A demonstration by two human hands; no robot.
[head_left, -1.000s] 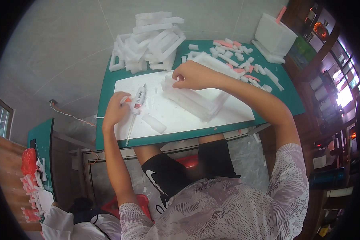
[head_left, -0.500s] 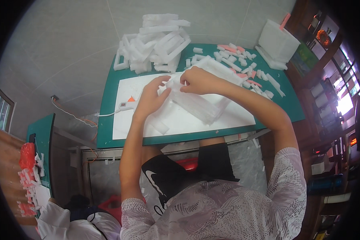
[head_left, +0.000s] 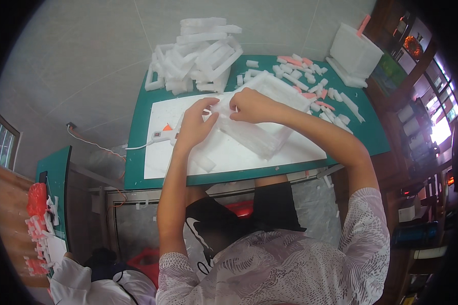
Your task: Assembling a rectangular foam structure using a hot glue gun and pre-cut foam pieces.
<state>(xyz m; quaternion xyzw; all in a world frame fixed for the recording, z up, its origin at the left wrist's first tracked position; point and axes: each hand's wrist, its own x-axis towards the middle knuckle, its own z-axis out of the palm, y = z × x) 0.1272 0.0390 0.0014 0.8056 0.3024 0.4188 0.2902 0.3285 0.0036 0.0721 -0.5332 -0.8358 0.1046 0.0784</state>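
Note:
A white foam box-like piece stands tilted on the white board, its long side toward me. My left hand grips its left end, with thumb and fingers apart around the foam. My right hand is bent over the upper edge, fingertips pinched on the foam close to the left hand's fingertips. Exactly what lies between the right fingertips is too small to make out. Left of my left hand, a white glue gun with a cord lies on the board, partly hidden by that hand.
A tall pile of white foam frames stands at the back left of the green table. Loose white and pink foam offcuts are scattered at the back right, near a white foam box. Another person's sleeve shows at lower left.
Both hands keep nearly the same place on the foam. My left forearm has shifted slightly right, and the whole view has moved a little.

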